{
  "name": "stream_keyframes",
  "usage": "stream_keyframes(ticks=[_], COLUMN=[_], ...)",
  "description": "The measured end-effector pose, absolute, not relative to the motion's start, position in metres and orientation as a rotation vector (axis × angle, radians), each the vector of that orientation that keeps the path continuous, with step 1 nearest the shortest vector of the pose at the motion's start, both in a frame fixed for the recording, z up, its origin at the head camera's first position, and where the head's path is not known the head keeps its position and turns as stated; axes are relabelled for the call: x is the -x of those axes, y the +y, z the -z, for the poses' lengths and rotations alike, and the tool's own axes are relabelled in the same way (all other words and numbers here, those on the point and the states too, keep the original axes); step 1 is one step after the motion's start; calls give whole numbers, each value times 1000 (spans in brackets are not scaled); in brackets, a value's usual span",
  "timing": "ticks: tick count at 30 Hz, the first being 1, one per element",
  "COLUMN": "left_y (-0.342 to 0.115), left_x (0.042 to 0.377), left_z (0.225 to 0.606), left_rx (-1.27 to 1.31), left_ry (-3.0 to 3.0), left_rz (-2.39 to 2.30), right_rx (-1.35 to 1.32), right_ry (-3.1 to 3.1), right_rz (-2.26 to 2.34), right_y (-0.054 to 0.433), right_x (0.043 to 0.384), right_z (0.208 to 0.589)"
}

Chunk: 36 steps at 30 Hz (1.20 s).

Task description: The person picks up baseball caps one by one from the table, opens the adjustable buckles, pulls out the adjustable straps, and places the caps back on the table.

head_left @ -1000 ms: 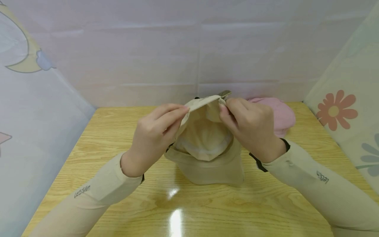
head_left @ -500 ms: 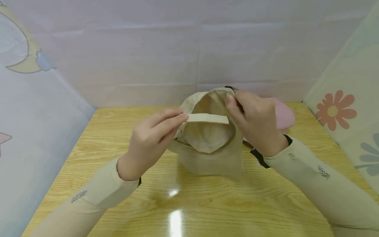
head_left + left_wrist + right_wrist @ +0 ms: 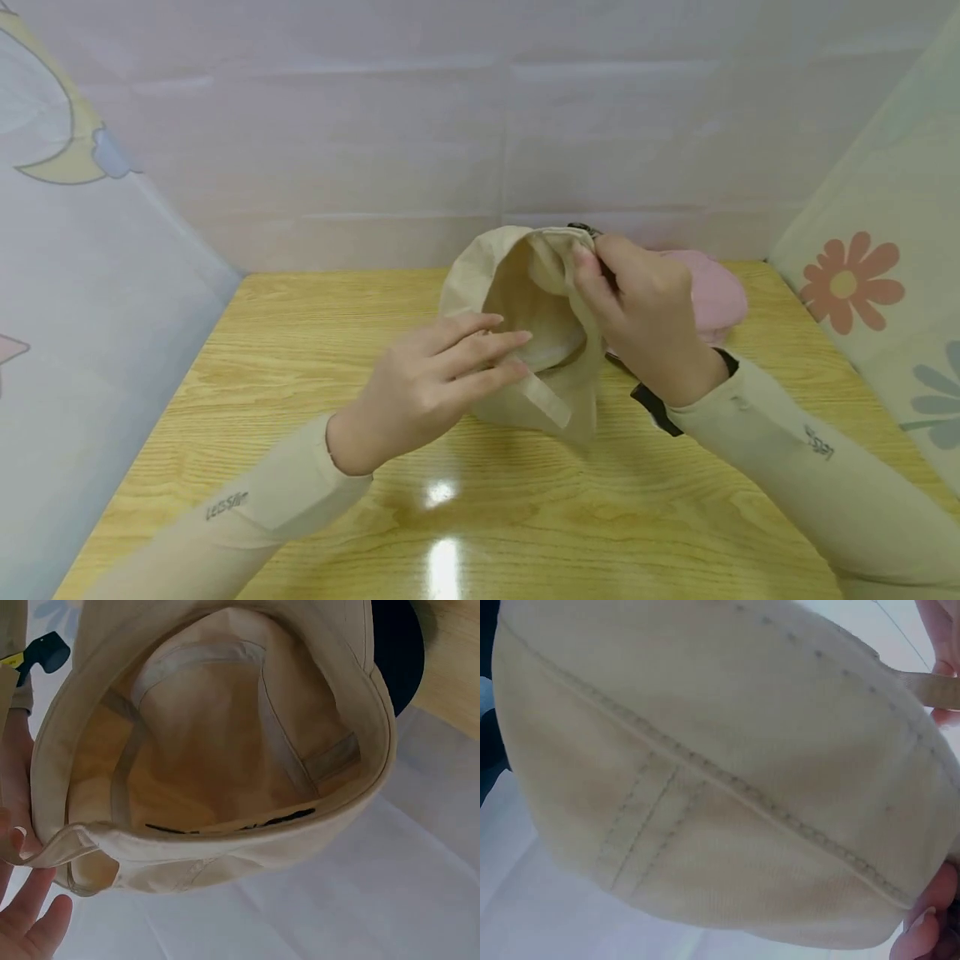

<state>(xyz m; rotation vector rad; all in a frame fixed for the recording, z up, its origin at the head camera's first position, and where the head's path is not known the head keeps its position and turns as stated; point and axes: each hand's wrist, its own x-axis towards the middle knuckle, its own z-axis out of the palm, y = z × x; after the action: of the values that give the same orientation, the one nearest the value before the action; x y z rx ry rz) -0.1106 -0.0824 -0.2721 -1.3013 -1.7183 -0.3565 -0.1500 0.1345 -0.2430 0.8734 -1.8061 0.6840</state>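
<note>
The beige cap is held above the wooden tabletop, its opening turned up toward the person and its brim, mostly behind the loose strap and left hand, hanging toward the near side. The strap's long axis slants from the left fingertips down toward the near right, its free end pointing away from the dark clasp, which sits across the opening, on the far side beside the right hand. The left hand is clearly nearer the strap; its fingers are extended and spread over it, and whether they pinch it I cannot tell. The right fingers grip the cap's rim by the clasp, mostly covering it, so its slot cannot be made out. Behind that hand, a pink cap is partly hidden.
</note>
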Motion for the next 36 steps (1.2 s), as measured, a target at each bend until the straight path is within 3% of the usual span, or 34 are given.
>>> stream_keyframes(ticks=[12, 36], left_y=[-87, -113], left_x=[109, 110], left_z=[288, 325], left_rx=[1339, 1011], left_ry=[-1859, -2020], left_rz=[418, 665], right_rx=[-871, -785], right_ry=[-1797, -1752], right_rz=[-720, -789], right_y=[134, 138], right_x=[146, 140], right_z=[242, 243])
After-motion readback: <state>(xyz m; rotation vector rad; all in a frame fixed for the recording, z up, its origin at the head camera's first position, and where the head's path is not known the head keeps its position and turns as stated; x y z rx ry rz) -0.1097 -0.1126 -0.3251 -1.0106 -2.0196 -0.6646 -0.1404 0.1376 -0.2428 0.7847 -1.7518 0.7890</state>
